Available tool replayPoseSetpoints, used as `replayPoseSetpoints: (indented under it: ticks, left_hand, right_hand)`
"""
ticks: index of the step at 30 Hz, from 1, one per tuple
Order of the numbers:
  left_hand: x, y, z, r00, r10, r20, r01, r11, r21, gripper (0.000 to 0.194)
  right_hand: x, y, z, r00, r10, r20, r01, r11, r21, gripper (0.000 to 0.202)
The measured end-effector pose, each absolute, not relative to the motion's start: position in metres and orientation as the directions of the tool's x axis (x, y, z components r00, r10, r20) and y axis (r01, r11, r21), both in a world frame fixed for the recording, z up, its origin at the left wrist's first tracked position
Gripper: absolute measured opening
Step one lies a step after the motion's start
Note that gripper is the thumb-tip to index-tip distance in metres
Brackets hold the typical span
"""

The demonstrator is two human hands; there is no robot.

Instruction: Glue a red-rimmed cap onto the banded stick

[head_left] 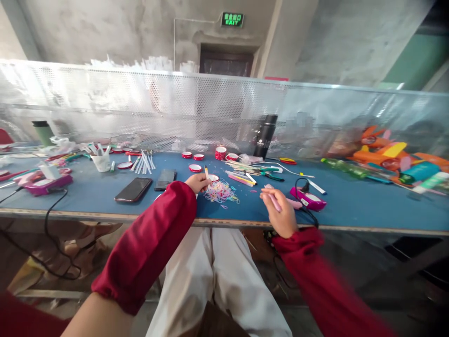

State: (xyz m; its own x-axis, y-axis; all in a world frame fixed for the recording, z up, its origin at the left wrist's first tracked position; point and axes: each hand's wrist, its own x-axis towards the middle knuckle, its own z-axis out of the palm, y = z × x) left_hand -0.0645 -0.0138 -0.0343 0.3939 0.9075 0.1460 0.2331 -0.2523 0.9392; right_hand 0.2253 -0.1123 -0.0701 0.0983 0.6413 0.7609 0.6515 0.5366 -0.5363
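By the closed pinch of thumb and fingertips of the left hand [198, 182], a slim yellow-and-white stick [206, 172] is held nearly upright above the blue tabletop [354, 196]. In the right hand [283, 215], whose fingers are curled closed, a pink pen-like rod [275, 202] is gripped, its long axis slanted away and leftward; which end is its tip cannot be told. Both are probably light and stiff, the rod perhaps slippery, and are best grasped around the middle. Between the hands, small pastel loops [224, 193], likely soft and springy, are heaped, with a red-sided tape roll [213, 178] just behind. Farther out, a smartphone [133, 189] and a purple device [309, 200] are seen.
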Motion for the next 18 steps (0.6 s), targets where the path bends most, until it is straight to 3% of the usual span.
replayPoseSetpoints:
  ticks: [5,9,13,18]
  left_hand:
    - [-0.063,-0.013,-0.039,0.462,0.879,0.116,0.207,-0.235,0.95,0.023]
    - [-0.064,-0.014,-0.042,0.506,0.857,0.099,0.188,-0.222,0.957,0.026]
    - [-0.065,-0.018,-0.038,0.514,0.855,0.069,0.207,-0.202,0.957,0.025]
    - [-0.062,-0.017,-0.038,0.551,0.83,0.089,0.153,-0.205,0.967,0.027]
  right_hand:
    - [0.21,-0.122,-0.058,0.203,0.581,0.788,0.613,0.553,-0.565,0.024]
    - [0.145,-0.117,-0.042,0.076,0.58,0.811,0.484,0.69,-0.538,0.027]
    - [0.095,-0.095,-0.036,0.074,0.638,0.766,0.348,0.703,-0.62,0.021]
    - [0.085,-0.074,-0.041,0.102,0.63,0.77,0.408,0.679,-0.61,0.009]
